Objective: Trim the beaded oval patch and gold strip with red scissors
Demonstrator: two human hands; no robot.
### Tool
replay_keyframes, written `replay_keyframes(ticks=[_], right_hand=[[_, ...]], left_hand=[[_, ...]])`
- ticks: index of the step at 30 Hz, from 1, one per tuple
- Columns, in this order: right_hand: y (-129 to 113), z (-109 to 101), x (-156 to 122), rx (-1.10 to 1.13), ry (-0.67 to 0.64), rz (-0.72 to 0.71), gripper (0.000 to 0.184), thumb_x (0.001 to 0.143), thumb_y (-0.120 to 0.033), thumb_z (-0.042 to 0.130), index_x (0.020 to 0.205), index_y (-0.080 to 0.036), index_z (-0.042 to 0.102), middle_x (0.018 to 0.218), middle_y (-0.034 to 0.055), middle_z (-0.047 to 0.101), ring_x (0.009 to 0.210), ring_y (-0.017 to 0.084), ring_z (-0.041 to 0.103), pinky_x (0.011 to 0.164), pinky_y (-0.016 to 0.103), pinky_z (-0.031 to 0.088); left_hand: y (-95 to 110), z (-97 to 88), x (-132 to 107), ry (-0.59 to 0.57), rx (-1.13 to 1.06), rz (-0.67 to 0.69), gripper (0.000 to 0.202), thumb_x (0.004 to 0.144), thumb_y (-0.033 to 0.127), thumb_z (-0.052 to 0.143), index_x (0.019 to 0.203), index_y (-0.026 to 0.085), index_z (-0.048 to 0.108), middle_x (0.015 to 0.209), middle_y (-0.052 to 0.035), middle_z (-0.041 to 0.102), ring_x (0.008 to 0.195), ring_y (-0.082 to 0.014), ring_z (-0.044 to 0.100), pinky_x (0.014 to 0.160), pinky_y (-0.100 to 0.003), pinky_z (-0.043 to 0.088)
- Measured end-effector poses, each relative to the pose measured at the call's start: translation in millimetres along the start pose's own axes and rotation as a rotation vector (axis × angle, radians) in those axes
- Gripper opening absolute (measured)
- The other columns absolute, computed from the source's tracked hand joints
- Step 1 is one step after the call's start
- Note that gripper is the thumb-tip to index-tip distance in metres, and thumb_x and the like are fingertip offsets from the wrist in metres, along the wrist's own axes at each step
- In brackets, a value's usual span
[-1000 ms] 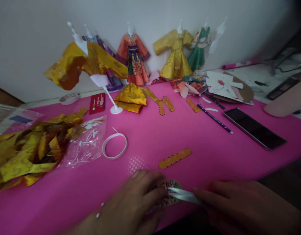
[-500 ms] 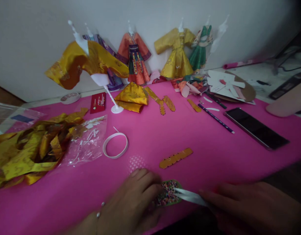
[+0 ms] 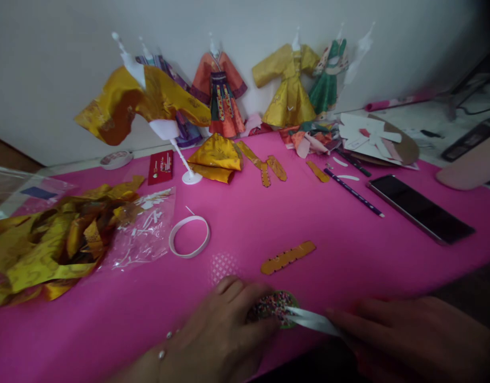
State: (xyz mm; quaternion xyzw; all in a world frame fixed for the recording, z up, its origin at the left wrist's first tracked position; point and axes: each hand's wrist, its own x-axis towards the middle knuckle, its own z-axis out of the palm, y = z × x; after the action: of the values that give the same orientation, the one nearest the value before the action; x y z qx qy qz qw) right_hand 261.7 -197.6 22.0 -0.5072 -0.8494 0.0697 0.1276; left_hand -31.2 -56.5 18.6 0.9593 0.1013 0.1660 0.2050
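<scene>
At the front edge of the table, my left hand grips the left side of a small green-rimmed dish of multicoloured beads, its thumb and fingers covering part of it. My right hand, dark and slightly blurred, holds white tweezers. Their tips are among the beads on the right side of the dish. Just beyond the dish lies a golden-orange fabric strip with dark marks along its edges.
Left are gold fabric scraps, a plastic bag and a white tape ring. A doll stand bears gold cloth. Small dressed forms line the wall. A pencil and phone lie right.
My left hand has shifted right and now covers more of the bead dish. The tweezers stay at the beads. The whole view has shifted very slightly.
</scene>
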Motion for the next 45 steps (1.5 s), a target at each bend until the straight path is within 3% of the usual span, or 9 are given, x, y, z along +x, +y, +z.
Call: replay_keyframes(ticks=[8, 15, 21, 30, 37, 42, 45], right_hand=[[0.2, 1.5, -0.9, 0.012, 0.066, 0.001, 0.055, 0.09, -0.002, 0.046, 0.137, -0.027, 0.06, 0.079, -0.0069, 0.071, 0.052, 0.014, 0.066, 0.044, 0.036, 0.031], [-1.4, 1.7, -1.1, 0.042, 0.038, 0.023, 0.054, 0.085, -0.003, 0.053, 0.129, -0.03, 0.064, 0.078, -0.0041, 0.073, 0.051, 0.018, 0.066, 0.043, 0.04, 0.03], [-1.2, 2.3, -2.1, 0.014, 0.041, 0.016, 0.054, 0.088, -0.003, 0.05, 0.135, -0.028, 0.063, 0.081, -0.005, 0.073, 0.052, 0.015, 0.067, 0.044, 0.038, 0.031], [-0.2, 0.3, -1.6, 0.001, 0.03, -0.005, 0.051, 0.093, 0.0, 0.043, 0.131, -0.027, 0.064, 0.083, -0.0054, 0.073, 0.056, 0.013, 0.068, 0.047, 0.037, 0.034], [1.1, 2.7, -1.1, -0.014, 0.039, 0.0, 0.053, 0.094, -0.003, 0.042, 0.137, -0.027, 0.061, 0.08, -0.0071, 0.072, 0.053, 0.012, 0.067, 0.046, 0.037, 0.031], [-0.2, 5.2, -1.9, -0.014, 0.05, 0.022, 0.054, 0.09, -0.005, 0.045, 0.135, -0.029, 0.062, 0.081, -0.0058, 0.073, 0.053, 0.016, 0.068, 0.046, 0.039, 0.032], [-0.7, 5.3, -3.6, -0.001, 0.024, 0.028, 0.054, 0.091, -0.006, 0.046, 0.137, -0.029, 0.061, 0.079, -0.0056, 0.071, 0.052, 0.016, 0.067, 0.045, 0.04, 0.031]], left_hand=[[-2.9, 0.4, -4.6, 0.033, -0.009, -0.02, 0.021, 0.102, 0.009, 0.063, 0.115, 0.022, 0.073, 0.13, -0.0105, 0.076, 0.102, -0.026, 0.071, 0.089, -0.04, 0.06], [-1.5, -1.5, -0.9, -0.016, -0.017, -0.009, 0.045, 0.099, 0.007, 0.062, 0.141, 0.024, 0.067, 0.133, -0.0113, 0.076, 0.106, -0.0287, 0.072, 0.09, -0.044, 0.061], [-4.1, 1.8, -6.3, 0.006, -0.026, -0.018, 0.029, 0.098, 0.006, 0.063, 0.122, 0.021, 0.073, 0.13, -0.0109, 0.076, 0.102, -0.0276, 0.07, 0.088, -0.043, 0.06], [-4.8, -1.5, -4.5, 0.019, -0.029, -0.006, 0.042, 0.098, 0.005, 0.062, 0.136, 0.022, 0.069, 0.131, -0.0112, 0.075, 0.105, -0.0285, 0.071, 0.089, -0.044, 0.06], [-5.9, -0.4, -7.7, 0.068, 0.007, -0.018, 0.023, 0.1, 0.011, 0.064, 0.12, 0.019, 0.072, 0.138, -0.0133, 0.073, 0.112, -0.0282, 0.069, 0.094, -0.042, 0.059], [-6.7, -1.2, -5.7, 0.024, -0.007, -0.009, 0.042, 0.098, 0.007, 0.062, 0.137, 0.022, 0.068, 0.134, -0.0114, 0.074, 0.108, -0.0279, 0.07, 0.091, -0.043, 0.06], [-7.2, -1.0, -5.1, 0.024, 0.006, -0.028, 0.043, 0.097, 0.008, 0.063, 0.137, 0.022, 0.068, 0.136, -0.012, 0.073, 0.11, -0.0293, 0.07, 0.091, -0.045, 0.06]])
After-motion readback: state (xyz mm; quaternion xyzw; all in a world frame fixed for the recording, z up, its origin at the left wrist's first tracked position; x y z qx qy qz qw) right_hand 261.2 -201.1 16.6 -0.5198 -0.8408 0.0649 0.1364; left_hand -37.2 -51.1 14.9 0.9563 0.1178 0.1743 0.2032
